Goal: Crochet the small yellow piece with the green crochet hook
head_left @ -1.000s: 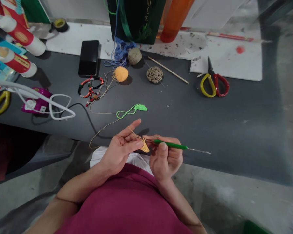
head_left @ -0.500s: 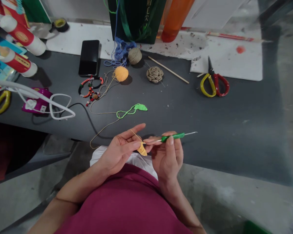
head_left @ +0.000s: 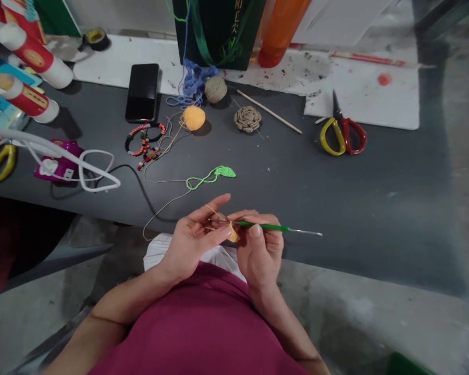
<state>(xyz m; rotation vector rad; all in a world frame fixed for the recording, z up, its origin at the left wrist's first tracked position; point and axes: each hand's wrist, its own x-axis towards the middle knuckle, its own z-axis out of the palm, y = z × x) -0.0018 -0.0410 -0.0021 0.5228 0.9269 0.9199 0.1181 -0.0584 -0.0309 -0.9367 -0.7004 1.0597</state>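
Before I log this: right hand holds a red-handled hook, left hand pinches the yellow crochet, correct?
The hook's handle is green, not red, per the head view; the right hand holds it, the left hand pinches the yellow crochet.

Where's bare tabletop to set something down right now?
Widest: the grey tabletop nearer the person than the scissors and right of the green crochet hook. Another patch, lightly specked, lies between the green crocheted piece and the scissors, below the wooden stick. Crowded: the left, with white cables, purple box and bottles, and around the yellow yarn ball.
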